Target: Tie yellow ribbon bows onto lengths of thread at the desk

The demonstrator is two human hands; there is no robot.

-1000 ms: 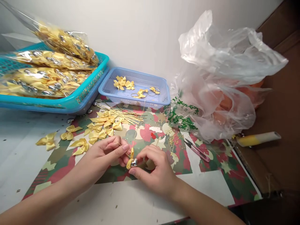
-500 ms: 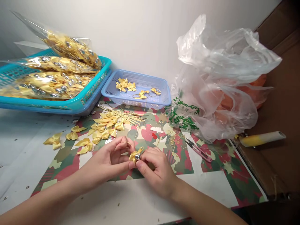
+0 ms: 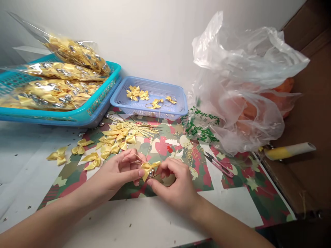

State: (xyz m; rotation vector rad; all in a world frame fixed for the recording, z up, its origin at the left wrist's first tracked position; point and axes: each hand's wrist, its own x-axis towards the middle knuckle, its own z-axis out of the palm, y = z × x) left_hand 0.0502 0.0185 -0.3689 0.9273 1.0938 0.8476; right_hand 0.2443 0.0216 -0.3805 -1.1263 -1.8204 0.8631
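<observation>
A yellow satin ribbon bow (image 3: 146,167) with a small silver bell (image 3: 151,172) at its middle is held over the patterned sheet. My left hand (image 3: 122,170) pinches the bow's left side between thumb and fingers. A thin gold cord (image 3: 149,146) rises from the bow and left fingers toward the blue basket. On the other side, my right hand (image 3: 176,182) is curled, its fingertips at the bow's right loop and its thumb just under the bell. A thin strand shows beside that thumb. Several loose yellow bows (image 3: 110,150) lie left of my hands.
Cut gold cords (image 3: 139,127) lie behind the bows. A blue basket (image 3: 120,105) holds several bows; a turquoise basket (image 3: 100,93) holds bagged bows with bells. Pink thread snips (image 3: 219,164) and a plastic bag (image 3: 248,89) are at right.
The bow has turned so its front and the bell now face up toward me. My right fingers have loosened from around the bell and shifted to the bow's right edge.
</observation>
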